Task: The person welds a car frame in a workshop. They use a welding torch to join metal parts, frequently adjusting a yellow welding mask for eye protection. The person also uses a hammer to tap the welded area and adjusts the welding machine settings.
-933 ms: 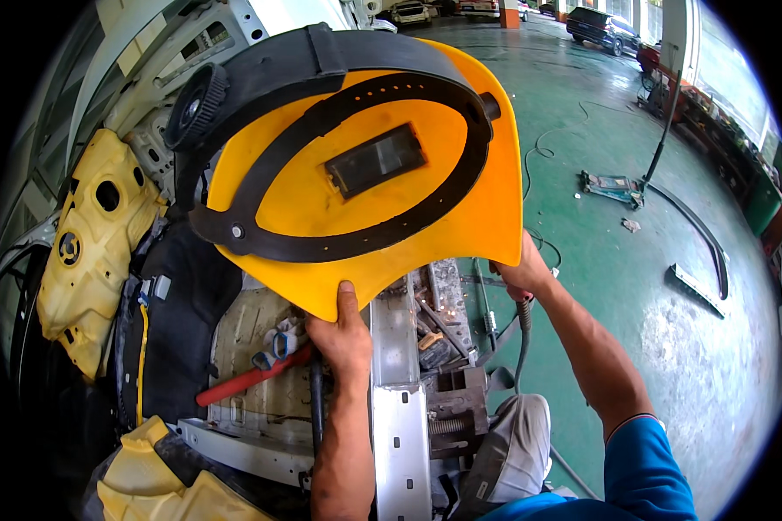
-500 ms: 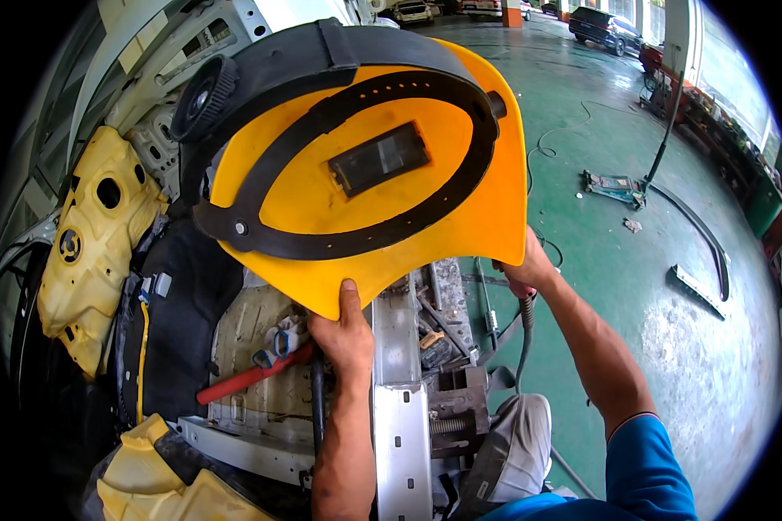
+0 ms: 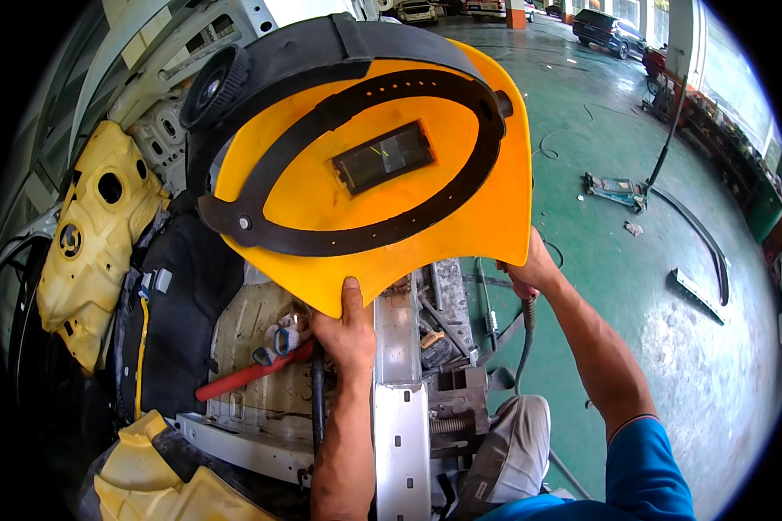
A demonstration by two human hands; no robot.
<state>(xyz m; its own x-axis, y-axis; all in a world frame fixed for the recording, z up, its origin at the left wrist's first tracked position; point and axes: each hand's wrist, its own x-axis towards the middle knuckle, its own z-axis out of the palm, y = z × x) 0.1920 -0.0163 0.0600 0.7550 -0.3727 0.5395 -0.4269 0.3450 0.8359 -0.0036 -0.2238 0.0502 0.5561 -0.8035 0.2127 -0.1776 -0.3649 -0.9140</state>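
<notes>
My left hand grips the lower edge of a yellow welding mask, thumb on its inner side. The mask's black headband faces me, and yellow-green streaks show in its dark window. Behind the mask's right edge, my right hand is closed around the red handle of a welding torch, with a grey hose running down from it. The mask hides the torch's front end and what it points at. Below the mask lies a long silver metal beam of a stripped car body.
A red tube and a grey-white glove lie on the bare car floor left of my left forearm. Yellow moulded parts stand at the far left. On the green floor at right are a floor jack and a curved black strip.
The mask has shifted slightly right. Yellow-green streaks now show in its window, and its inner side looks brighter orange. Both hands keep their holds.
</notes>
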